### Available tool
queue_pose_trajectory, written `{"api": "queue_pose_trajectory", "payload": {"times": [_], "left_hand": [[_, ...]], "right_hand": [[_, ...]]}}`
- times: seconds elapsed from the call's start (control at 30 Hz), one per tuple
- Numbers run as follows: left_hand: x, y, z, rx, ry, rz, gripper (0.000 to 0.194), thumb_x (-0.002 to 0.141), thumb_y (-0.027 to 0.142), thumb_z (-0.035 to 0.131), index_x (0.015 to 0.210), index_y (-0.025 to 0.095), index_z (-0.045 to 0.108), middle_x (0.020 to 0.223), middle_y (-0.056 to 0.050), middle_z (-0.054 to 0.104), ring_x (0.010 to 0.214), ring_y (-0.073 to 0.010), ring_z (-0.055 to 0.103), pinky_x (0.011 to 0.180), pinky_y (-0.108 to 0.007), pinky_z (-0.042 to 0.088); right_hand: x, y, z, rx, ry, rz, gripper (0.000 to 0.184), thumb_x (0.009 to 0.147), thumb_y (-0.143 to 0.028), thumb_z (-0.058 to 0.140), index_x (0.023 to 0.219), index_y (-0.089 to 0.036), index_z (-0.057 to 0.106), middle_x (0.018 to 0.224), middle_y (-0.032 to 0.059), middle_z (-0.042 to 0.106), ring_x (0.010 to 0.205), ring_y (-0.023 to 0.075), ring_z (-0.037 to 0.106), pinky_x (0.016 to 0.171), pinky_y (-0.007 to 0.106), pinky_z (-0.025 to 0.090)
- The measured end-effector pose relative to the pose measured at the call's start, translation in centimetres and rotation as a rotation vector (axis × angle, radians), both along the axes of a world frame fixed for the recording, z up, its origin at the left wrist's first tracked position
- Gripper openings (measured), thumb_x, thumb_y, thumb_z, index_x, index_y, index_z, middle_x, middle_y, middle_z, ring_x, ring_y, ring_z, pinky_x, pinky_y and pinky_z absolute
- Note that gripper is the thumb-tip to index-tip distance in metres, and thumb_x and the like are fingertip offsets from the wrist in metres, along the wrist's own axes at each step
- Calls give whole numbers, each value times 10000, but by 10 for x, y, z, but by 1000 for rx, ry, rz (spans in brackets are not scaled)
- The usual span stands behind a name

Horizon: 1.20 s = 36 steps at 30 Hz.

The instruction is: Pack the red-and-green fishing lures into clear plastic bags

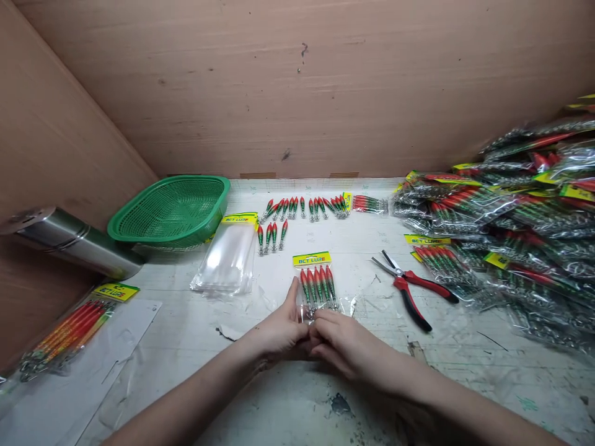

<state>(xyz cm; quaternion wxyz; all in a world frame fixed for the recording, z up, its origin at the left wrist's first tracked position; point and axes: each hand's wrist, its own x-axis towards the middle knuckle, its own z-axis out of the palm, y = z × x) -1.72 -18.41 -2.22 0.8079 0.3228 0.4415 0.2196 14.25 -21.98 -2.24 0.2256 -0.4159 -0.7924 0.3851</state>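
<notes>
A clear plastic bag of fishing lures with a yellow header is at the middle of the table, several red and green lures side by side inside it. My left hand grips the bag's lower left, thumb pointing up along its side. At the bottom edge, my right hand is closed with its fingers pinching the bag's plastic. Both hands meet there, and the lower end of the bag is partly hidden behind them. Beyond the bag lie loose red and green lures in a short row.
Flat clear bags are stacked at left, near a green basket and a metal cylinder. Red-handled pliers lie to the right, before a heap of packed lures. Orange packed lures rest at far left.
</notes>
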Motion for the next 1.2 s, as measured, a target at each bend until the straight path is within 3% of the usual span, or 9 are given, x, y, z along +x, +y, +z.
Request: {"api": "queue_pose_trajectory", "payload": {"times": [0.1,0.23,0.37,0.47,0.57,0.67,0.77,0.83,1.2], "left_hand": [[0,1,7,-63,43,21,1264,580,-69,652,1431,312,-203,916,-68,665,551,-97,619,515,-190,443],[1,0,10,-145,98,22,1259,600,-43,641,1407,414,-210,1407,-202,388,754,-200,710,676,-304,539],[-1,-4,9,-96,49,-7,1206,666,-4,609,1385,397,-273,1419,-166,380,863,-207,701,760,-297,535],[-12,-7,5,48,130,-107,1044,813,194,568,1396,318,-289,1206,-134,553,833,-192,696,736,-321,541],[-35,-9,-1,585,490,-262,711,895,283,424,1482,211,29,918,-80,618,680,-174,659,654,-360,540],[-54,-8,-8,1494,787,-333,487,854,134,430,1341,157,428,923,-103,627,753,-196,619,657,-364,528],[-52,-7,-14,2194,707,-417,380,811,62,523,1185,113,562,960,-95,665,813,-191,600,711,-332,523],[-43,-8,-18,2356,614,-434,265,798,61,575,1059,88,612,905,-69,687,771,-169,591,706,-306,515],[-24,-4,-29,1467,572,-113,89,848,118,537,776,170,541,690,-10,600,645,-110,542,575,-216,450]], "right_hand": [[25,-3,5,-126,131,-66,152,894,-256,485,758,-191,468,714,-17,490,642,108,451,586,222,401],[80,-4,3,-267,380,-493,273,888,-462,480,812,-200,488,639,-39,419,563,103,409,514,221,366],[129,4,-2,114,24,-799,285,871,-471,481,808,-202,548,681,17,541,584,149,497,526,273,398],[138,5,-3,518,-450,-691,245,910,-320,408,871,-176,602,845,108,616,766,236,577,645,357,446],[116,-4,-3,783,-620,-388,253,911,-185,399,1061,-134,595,974,147,620,889,259,570,726,386,465],[81,-12,-3,955,-538,4,267,905,-101,405,1087,-139,597,1027,112,641,907,231,569,779,371,474],[55,-10,-9,939,-438,225,261,923,-93,374,986,-116,625,960,94,661,827,207,575,768,348,480],[49,-5,-16,821,-350,252,271,936,-108,352,920,-115,622,887,100,658,772,193,570,741,338,485],[47,-7,-23,121,3,-265,130,929,-176,413,828,-204,491,741,7,562,662,119,536,585,227,439]]}}
